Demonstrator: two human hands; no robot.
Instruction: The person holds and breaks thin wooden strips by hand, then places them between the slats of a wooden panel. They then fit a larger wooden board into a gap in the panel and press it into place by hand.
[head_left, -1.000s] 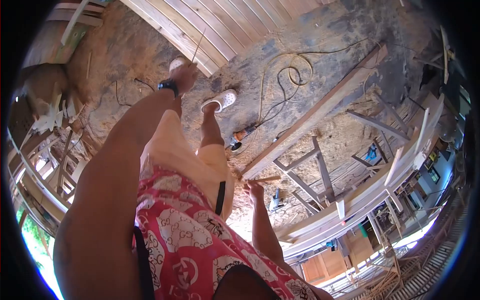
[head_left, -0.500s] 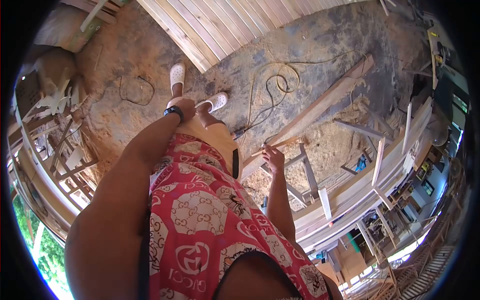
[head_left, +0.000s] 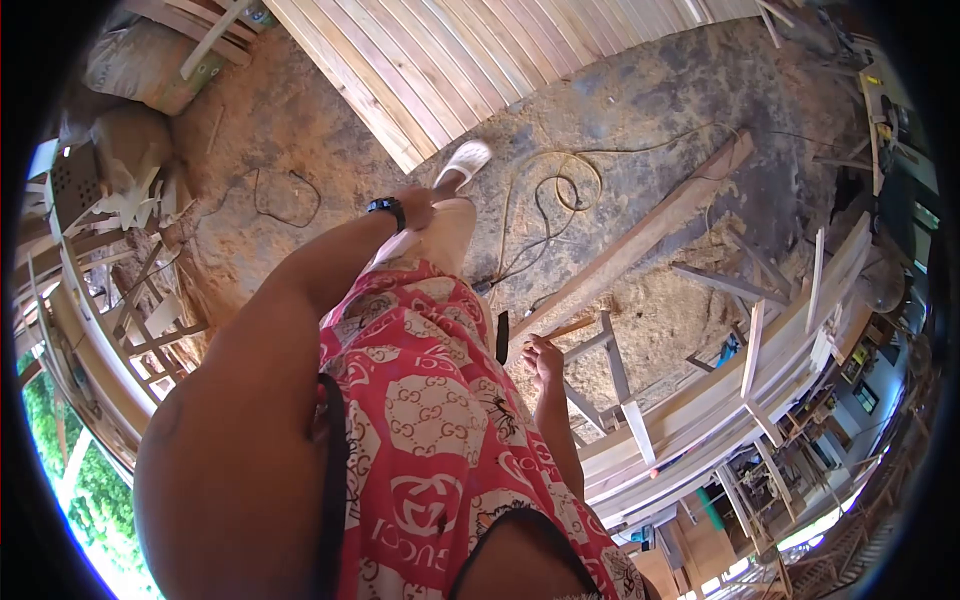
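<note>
My left hand (head_left: pixel 416 208), with a dark watch on its wrist, hangs in front of the light shorts (head_left: pixel 445 238). Its fingers are mostly hidden, so what it holds, if anything, does not show. On the other side of the red-and-white patterned shirt (head_left: pixel 425 400), my right hand (head_left: pixel 542 360) is low with its fingers curled. Something small may be between them, too unclear to name. Near that hand lie the end of a long wooden beam (head_left: pixel 640 235) and a thin brown strip (head_left: pixel 573 328).
Ahead is a slatted wooden panel (head_left: pixel 450 65). A looped yellow cable (head_left: pixel 560 155) and a dark cord (head_left: pixel 290 215) lie on the dusty floor. Wooden frames (head_left: pixel 617 365) and long boards (head_left: pixel 700 400) stand at the right; sacks (head_left: pixel 150 70) and scrap wood are at the left.
One white shoe has moved toward the panel, and the other no longer shows. My left hand has swung right; my right hand sits lower in view, closer to the body.
</note>
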